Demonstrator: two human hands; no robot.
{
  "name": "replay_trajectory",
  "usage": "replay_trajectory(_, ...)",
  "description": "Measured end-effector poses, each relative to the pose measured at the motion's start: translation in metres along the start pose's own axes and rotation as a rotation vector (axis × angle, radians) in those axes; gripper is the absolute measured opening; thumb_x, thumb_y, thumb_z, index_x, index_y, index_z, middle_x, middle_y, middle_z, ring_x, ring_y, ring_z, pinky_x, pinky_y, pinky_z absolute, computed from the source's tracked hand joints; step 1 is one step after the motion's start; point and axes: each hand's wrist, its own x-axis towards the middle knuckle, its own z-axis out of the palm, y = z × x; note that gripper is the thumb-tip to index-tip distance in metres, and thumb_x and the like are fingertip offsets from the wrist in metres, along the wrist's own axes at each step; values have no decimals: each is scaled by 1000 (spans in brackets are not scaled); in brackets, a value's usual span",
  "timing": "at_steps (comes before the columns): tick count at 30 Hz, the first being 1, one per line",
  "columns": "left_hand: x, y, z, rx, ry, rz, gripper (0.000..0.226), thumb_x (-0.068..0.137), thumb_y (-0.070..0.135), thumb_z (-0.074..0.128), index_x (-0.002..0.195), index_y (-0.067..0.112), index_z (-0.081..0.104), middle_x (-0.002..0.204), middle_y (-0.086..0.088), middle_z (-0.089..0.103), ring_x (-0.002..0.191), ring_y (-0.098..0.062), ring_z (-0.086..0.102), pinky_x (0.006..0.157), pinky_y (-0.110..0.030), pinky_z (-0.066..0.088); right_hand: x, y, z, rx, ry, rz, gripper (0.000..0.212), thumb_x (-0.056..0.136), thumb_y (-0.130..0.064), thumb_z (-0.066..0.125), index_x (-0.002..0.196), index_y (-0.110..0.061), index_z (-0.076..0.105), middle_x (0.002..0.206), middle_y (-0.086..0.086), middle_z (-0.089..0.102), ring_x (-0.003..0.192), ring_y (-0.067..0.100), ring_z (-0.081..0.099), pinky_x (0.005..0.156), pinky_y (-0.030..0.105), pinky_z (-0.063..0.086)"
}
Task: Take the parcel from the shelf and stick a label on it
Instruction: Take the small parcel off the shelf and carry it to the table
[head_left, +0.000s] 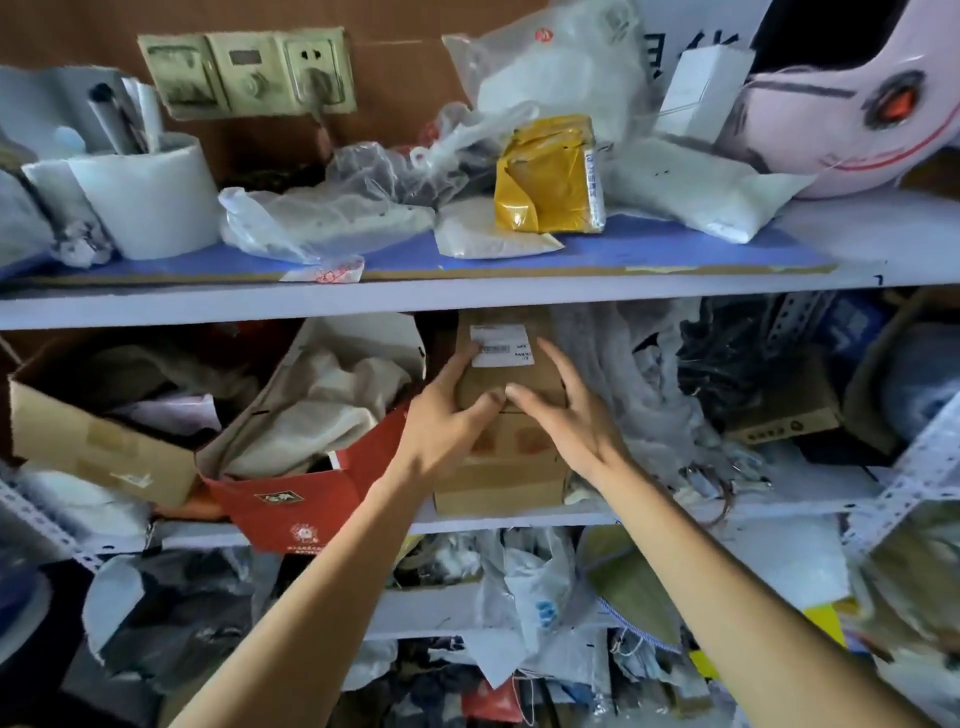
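A brown cardboard parcel (511, 382) with a white printed label (503, 347) near its top stands on the middle shelf, on top of another cardboard box (498, 480). My left hand (449, 418) lies on the parcel's left side, fingers spread, one fingertip touching the label's left edge. My right hand (569, 415) rests on its right side, fingers apart, thumb near the left thumb at the parcel's front. Neither hand has closed around it.
A red box (306, 506) stuffed with cloth sits left of the parcel, and an open cardboard box (98, 447) further left. Grey netting and dark bags (727, 364) crowd the right. The upper shelf (467, 299) holds a yellow packet (548, 174), plastic bags, a white roll (150, 197).
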Motion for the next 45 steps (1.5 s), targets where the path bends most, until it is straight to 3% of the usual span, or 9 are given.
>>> replay_trajectory(2,-28,1,8,-48,-72,72,71,76,52,61,144,41,41,142,17,52,123,5,54,95,-10,44,-37,6,-5,19,54,7,74,81,-55,69,145,-52,34,131,-30,55,117,-4,56,94,13,47)
replay_trajectory(4,-55,2,19,-102,-145,141,63,76,53,58,137,47,46,145,20,46,137,3,40,109,-20,35,-78,12,-7,-6,144,36,77,76,-59,70,142,-58,32,123,-37,58,113,-12,58,95,23,50)
replay_trajectory(8,-93,-3,44,-189,-366,201,53,84,37,63,135,44,51,148,6,42,144,-8,33,113,-29,37,-163,21,-20,-78,379,115,77,74,-54,68,143,-57,33,124,-26,66,111,-12,61,90,13,51)
replay_trajectory(17,-178,59,185,-348,-896,428,55,84,17,69,136,27,55,143,2,43,146,-20,28,119,-36,31,-345,19,-105,-145,863,252,87,71,-50,70,147,-50,29,150,-22,47,135,-4,46,110,25,43)
replay_trajectory(20,-219,89,241,-374,-1013,493,56,81,28,66,136,34,55,145,-4,42,146,-21,29,119,-39,31,-406,19,-136,-177,1032,283,84,76,-40,76,146,-51,30,137,-35,53,123,-13,53,95,9,47)
replay_trajectory(24,-296,140,316,-476,-1262,578,57,82,32,60,137,22,54,145,-7,44,143,-20,36,119,-40,31,-502,11,-174,-192,1277,337,83,81,-26,77,150,-40,33,142,-21,54,119,-16,54,89,3,44)
replay_trajectory(32,-457,206,423,-628,-1665,624,55,82,26,60,137,24,54,147,-7,39,142,-18,37,109,-15,37,-674,7,-218,-274,1603,430,85,75,-43,75,148,-48,31,149,-26,46,131,-6,49,99,13,46)
replay_trajectory(40,-578,256,508,-656,-2003,713,55,83,29,60,137,30,51,147,0,39,143,-19,37,115,-43,38,-781,7,-243,-212,1931,462,82,76,-43,74,145,-53,31,157,-15,39,141,10,44,114,45,42)
replay_trajectory(45,-657,291,570,-654,-2183,769,54,82,31,61,136,29,53,149,-4,39,143,-16,36,113,-21,36,-842,13,-278,-213,2137,457,82,76,-35,76,146,-46,36,153,-18,44,140,6,45,115,45,41)
